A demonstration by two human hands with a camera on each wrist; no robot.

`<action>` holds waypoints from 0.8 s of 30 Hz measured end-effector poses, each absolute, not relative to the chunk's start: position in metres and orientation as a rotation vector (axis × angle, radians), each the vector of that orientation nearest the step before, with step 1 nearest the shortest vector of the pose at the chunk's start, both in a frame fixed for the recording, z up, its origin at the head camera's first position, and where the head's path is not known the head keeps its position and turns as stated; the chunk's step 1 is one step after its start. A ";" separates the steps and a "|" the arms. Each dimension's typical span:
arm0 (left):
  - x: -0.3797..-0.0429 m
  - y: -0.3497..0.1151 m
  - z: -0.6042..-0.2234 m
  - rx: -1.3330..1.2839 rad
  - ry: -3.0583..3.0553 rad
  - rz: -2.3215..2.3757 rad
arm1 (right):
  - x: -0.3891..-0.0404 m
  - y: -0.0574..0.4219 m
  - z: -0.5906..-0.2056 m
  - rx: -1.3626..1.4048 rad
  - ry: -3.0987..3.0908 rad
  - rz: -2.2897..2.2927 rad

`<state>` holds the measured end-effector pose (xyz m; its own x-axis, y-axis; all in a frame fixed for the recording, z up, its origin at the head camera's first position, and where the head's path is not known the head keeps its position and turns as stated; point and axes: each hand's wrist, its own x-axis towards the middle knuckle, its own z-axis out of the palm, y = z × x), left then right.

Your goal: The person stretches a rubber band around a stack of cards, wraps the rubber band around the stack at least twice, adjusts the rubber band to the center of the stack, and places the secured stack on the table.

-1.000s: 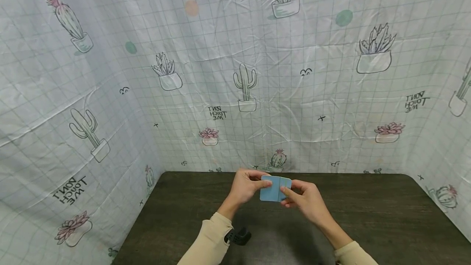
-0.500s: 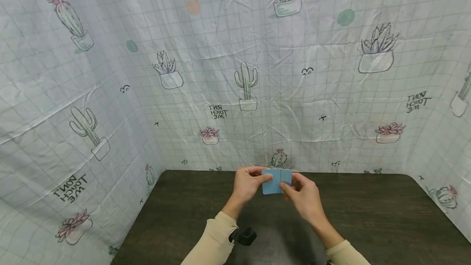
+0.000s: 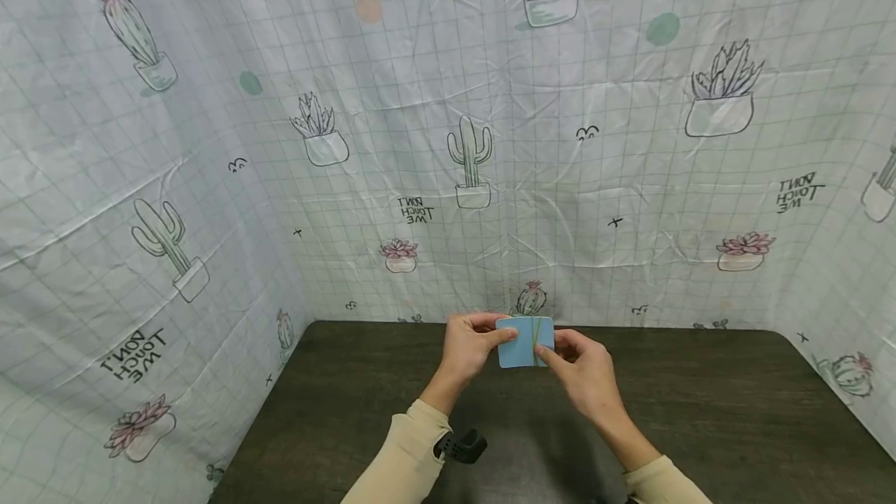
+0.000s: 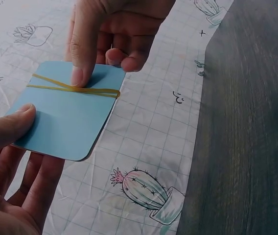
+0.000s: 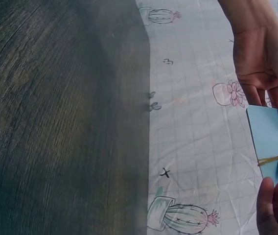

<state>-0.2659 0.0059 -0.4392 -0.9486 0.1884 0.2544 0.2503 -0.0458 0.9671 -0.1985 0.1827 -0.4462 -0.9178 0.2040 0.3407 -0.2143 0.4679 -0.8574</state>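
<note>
A thin light-blue stack of cards (image 3: 516, 348) with rounded corners is held up above the table between both hands. A yellow rubber band (image 4: 100, 91) runs across it, nearer the right hand; its strands meet near the right thumb and spread apart beyond it. My left hand (image 3: 467, 344) pinches the left part, thumb on the face and fingers behind. My right hand (image 3: 584, 372) grips the right part, its thumb (image 4: 79, 73) pressing on the band. The fingers behind the cards are partly hidden. In the right wrist view, the right hand (image 5: 276, 208) is cut off by the frame.
Below the hands lies a dark wooden table (image 3: 700, 411). A white cloth (image 3: 546, 201) printed with cacti hangs behind it and along both sides. A black band with a dark device (image 3: 462, 446) sits on the left wrist.
Both hands and the cards have risen slightly, mostly in the first half second. The band, a single line half a second ago, now shows as two spread strands. Both hands keep their hold.
</note>
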 end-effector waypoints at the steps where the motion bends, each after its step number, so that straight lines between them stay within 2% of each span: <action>1: -0.266 0.006 -0.439 -0.491 -2.145 -2.189 | -0.198 0.183 -0.446 0.002 -2.318 1.446; 10: -0.267 0.003 -0.438 -0.472 -2.167 -2.198 | -0.197 0.192 -0.443 0.090 -2.203 1.605; 20: -0.270 0.002 -0.442 -0.655 -2.193 -2.201 | -0.200 0.200 -0.438 0.172 -2.188 1.572; 24: -0.269 0.004 -0.441 -0.806 -2.225 -2.185 | -0.201 0.201 -0.438 0.203 -2.196 1.572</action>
